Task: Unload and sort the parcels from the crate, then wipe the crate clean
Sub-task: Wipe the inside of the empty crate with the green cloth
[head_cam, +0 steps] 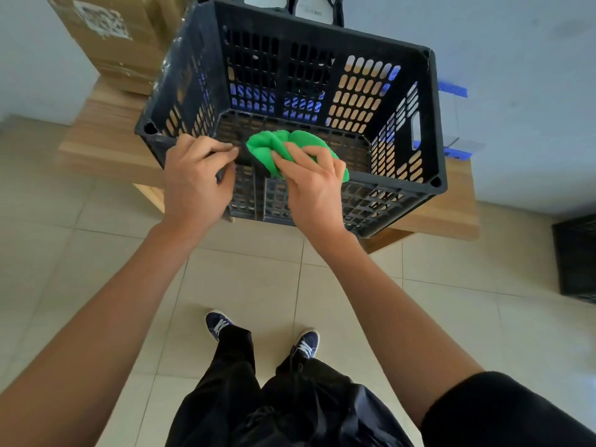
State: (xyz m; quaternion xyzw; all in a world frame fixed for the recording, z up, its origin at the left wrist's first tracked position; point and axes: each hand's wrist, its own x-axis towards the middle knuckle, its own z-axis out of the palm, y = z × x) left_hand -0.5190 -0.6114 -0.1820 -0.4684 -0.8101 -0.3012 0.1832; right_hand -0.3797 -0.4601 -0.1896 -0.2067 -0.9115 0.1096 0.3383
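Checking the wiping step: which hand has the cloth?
The right hand grips the green cloth on the crate's near rim; the left hand grips only the bare rim.

cardboard box [106, 37] label blurred, illegible

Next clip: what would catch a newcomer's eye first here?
The bright green cloth stands out, bunched under the right hand on the near rim of the black crate. The left hand grips that rim beside it. The crate holds no parcels and sits on a wooden table.
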